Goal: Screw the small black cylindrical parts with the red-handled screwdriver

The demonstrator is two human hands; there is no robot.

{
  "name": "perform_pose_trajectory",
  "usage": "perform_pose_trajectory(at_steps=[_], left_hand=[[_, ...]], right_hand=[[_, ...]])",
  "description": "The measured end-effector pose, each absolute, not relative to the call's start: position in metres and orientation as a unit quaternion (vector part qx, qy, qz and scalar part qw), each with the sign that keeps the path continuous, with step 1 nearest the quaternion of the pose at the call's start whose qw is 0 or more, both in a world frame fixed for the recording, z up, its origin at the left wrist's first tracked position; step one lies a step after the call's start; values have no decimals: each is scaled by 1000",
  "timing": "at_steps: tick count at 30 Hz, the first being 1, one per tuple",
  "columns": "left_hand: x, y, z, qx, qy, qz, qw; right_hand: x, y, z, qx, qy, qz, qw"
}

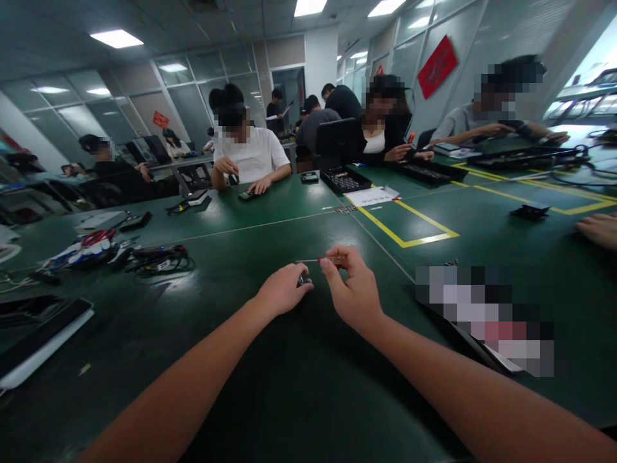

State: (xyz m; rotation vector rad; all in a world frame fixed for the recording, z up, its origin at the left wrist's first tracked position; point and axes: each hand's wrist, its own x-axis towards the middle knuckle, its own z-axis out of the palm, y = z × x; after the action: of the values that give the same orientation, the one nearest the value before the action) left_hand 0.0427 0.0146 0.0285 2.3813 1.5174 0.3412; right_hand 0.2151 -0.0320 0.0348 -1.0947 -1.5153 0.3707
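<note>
A thin-shafted tool with a red collar, probably a screwdriver, is held in the right hand, its shaft directed toward the left hand, in which a small metallic part is pinched. Both are held over the table, well short of its far edge. Tip contact cannot be confirmed. Work is judged under way, the part not yet set down; the remainder cannot be told.
</note>
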Motion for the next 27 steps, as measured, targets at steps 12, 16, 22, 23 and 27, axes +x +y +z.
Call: perform_pose_trajectory(at_steps=[12,16,22,23,27], left_hand=[[30,5,37,800,561,75,197],[1,8,35,781,554,128,260],[-62,6,42,597,591,259,477],[-76,3,45,562,592,299,494],[-138,-18,60,436,593,439,515]], right_hand=[[211,-32,34,-448,-662,186,571],[211,-32,34,-453,-660,193,567],[213,-32,34,-456,-660,215,557],[213,-32,34,-458,-660,217,555],[213,-31,32,-459,-658,222,554]])
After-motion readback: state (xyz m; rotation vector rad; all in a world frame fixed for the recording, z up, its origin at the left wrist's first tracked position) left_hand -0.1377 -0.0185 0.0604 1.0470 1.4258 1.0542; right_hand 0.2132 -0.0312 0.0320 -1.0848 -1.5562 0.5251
